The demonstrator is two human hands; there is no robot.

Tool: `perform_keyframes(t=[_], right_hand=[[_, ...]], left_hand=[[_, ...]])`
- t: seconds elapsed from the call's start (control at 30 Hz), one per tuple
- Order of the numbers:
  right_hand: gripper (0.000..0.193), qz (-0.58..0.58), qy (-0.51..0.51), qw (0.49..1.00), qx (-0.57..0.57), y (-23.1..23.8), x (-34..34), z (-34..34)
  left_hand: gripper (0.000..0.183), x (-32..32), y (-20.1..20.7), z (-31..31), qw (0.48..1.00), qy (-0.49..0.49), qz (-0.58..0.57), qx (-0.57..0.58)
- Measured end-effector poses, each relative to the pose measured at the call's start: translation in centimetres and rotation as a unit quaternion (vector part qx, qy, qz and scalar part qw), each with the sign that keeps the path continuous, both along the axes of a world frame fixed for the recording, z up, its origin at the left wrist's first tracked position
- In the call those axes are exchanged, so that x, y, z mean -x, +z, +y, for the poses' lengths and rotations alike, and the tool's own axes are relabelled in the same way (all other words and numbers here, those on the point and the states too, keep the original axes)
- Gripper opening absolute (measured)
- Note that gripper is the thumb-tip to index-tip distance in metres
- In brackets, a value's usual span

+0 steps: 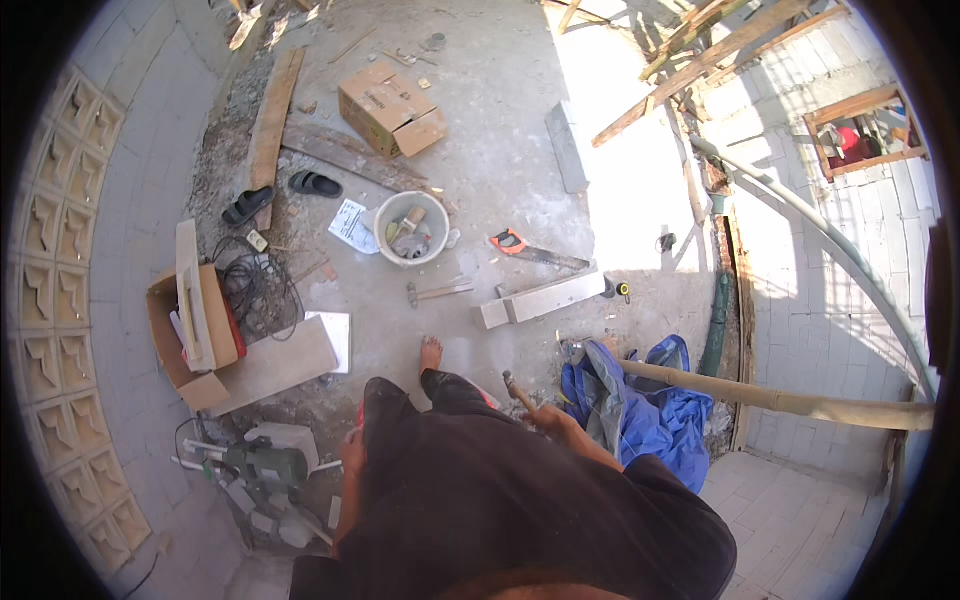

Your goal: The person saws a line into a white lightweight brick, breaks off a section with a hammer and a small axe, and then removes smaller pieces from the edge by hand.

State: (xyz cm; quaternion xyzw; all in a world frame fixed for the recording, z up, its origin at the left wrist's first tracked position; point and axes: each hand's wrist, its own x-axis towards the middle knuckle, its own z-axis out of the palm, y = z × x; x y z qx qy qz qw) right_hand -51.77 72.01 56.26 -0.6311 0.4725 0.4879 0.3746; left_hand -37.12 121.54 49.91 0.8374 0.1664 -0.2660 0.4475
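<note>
My right hand (546,419) is closed around the wooden handle of a small hammer (511,384), held low in front of me with its head pointing up and to the left. On the left, my left hand (354,446) hangs beside my thigh, largely hidden by dark clothing, so its fingers cannot be made out. A second hammer (440,292) lies on the concrete floor beyond my bare foot. Past it to the right are a handsaw (540,251) with an orange handle and a long pale block (545,299). A yellow and black tape measure (624,290) sits by the block's end.
A white bucket (411,197) holds tools. Behind it lie sandals (315,184), planks (278,110) and a cardboard box (390,112). To my left stand another open box (180,375) and a green machine (275,465). A blue tarp (650,415) and a bamboo pole (790,402) lie right.
</note>
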Motion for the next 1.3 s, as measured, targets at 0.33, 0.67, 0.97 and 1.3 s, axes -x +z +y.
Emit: perform_keyframes(t=[0.33, 0.67, 0.97, 1.3], right_hand=[[0.049, -0.124, -0.192, 0.973, -0.032, -0.9, -9.8, 1.2], [0.038, -0.069, -0.448, 0.891, 0.036, 1.5, -14.8, 4.8], [0.038, -0.195, -0.334, 0.922, 0.021, 1.3, -15.8, 5.0], [0.040, -0.315, -0.288, 0.904, 0.019, -7.0, -26.1, -16.6]], left_hand=[[0.052, -20.0, -2.5, -4.2, 0.941, -0.279, 0.154, -0.112], [0.052, -38.2, -5.4, 1.0, 0.917, -0.382, 0.057, -0.099], [0.040, -47.0, -1.7, -10.6, 0.977, 0.015, 0.196, 0.077], [0.050, -54.7, 0.8, -43.2, 0.965, -0.174, 0.183, 0.077]])
